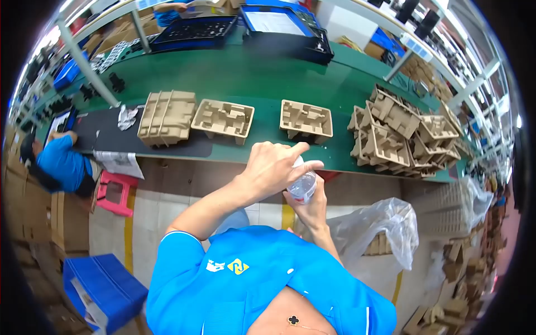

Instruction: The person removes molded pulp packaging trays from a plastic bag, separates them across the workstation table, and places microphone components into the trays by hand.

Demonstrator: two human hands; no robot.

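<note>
In front of my chest is a clear plastic bottle [303, 188] with a pale top. My left hand [272, 170] reaches across and is closed over the bottle's top, its fingers pointing right. My right hand [314, 207] is wrapped around the bottle's body from below and the right. Both hands are just short of the green table's front edge. Beyond them on the table sit two brown moulded pulp trays, the left tray [223, 119] and the right tray [306, 120]. The cap itself is mostly hidden by my left fingers.
Stacked pulp trays [167, 118] stand at left, and a loose pile of trays [391, 131] lies at right. Dark blue bins [192, 32] line the back. A co-worker [61, 162] sits far left beside a pink stool [115, 192]. A plastic bag [385, 226] is at lower right.
</note>
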